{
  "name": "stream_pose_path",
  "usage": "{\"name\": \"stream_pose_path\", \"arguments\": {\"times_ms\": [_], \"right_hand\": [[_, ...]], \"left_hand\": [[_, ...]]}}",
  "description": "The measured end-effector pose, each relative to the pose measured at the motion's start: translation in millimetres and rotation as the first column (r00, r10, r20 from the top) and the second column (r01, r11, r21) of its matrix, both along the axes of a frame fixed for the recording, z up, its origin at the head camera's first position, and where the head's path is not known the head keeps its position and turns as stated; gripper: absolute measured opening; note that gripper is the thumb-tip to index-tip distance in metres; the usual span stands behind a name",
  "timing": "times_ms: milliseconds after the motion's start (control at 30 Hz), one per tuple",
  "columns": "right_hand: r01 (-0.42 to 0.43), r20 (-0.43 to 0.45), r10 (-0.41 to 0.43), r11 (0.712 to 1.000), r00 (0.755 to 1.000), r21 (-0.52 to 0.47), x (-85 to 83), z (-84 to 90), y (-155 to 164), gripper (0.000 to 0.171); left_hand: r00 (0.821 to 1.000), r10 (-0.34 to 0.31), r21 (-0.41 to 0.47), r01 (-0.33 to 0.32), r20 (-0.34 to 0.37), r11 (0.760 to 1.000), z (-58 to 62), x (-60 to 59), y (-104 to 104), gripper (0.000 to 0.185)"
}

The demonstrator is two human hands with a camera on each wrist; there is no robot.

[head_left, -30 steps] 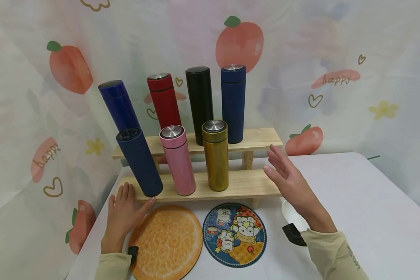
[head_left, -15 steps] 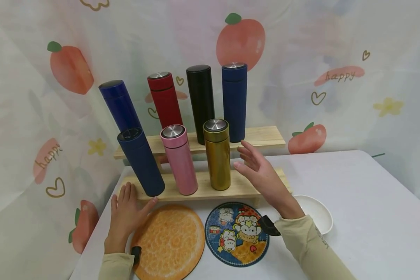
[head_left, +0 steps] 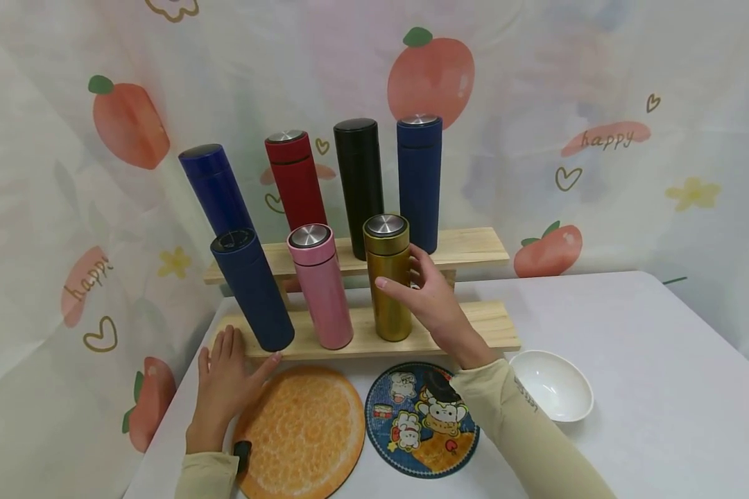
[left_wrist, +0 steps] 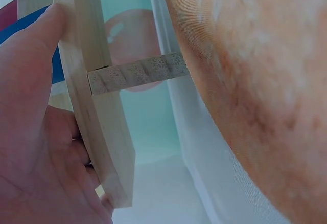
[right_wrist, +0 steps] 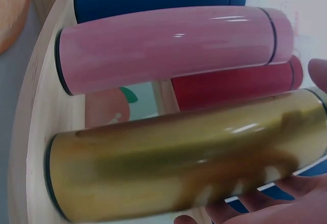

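The right hand (head_left: 427, 294) is curled around the upper body of the gold flask (head_left: 388, 277), with the thumb across the front face and the fingers wrapped behind from the 3 o'clock side; the right wrist view shows fingertips (right_wrist: 265, 198) under the flask's body near its cap end. The gold flask stands upright on the lower shelf (head_left: 480, 322) of the wooden rack, at the right end of the front row. The pink flask (head_left: 320, 284) stands just beside it at its 9 o'clock, and the dark blue flask (head_left: 252, 290) stands beyond that, tilted leftward at the top. The left hand (head_left: 223, 384) lies flat on the table with fingers straight and loosely spread, its thumb touching the front edge of the lower shelf near the dark blue flask's base; the left wrist view confirms the thumb (left_wrist: 43, 35) against the shelf board. The orange mat (head_left: 299, 430) lies at the left hand's 3 o'clock. The cartoon mat (head_left: 412, 419) lies at the gold flask's 6 o'clock, partly under the right sleeve. A white bowl (head_left: 552, 391) sits on the table at the right hand's 4 o'clock.
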State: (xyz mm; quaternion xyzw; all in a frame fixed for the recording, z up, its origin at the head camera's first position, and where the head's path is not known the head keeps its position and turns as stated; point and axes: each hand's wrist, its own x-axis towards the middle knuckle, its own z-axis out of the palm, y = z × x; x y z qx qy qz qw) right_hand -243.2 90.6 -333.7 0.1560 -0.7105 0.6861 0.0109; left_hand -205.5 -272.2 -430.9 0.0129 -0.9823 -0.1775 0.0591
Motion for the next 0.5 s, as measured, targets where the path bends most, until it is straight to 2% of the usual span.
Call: {"name": "stream_pose_path", "arguments": {"times_ms": [233,500], "right_hand": [[0.001,-0.006,-0.002,0.997,1.0,-0.074,-12.3,-0.4,-11,0.081],[0.024,0.016,-0.024,0.998,1.0,-0.056,-20.9,1.8,-19,0.079]], "left_hand": [[1.0,-0.005,-0.003,0.005,-0.014,1.0,-2.6,-1.5,0,0.117],[1.0,0.004,-0.003,-0.004,-0.02,1.0,-1.7,0.2,1,0.116]]}}
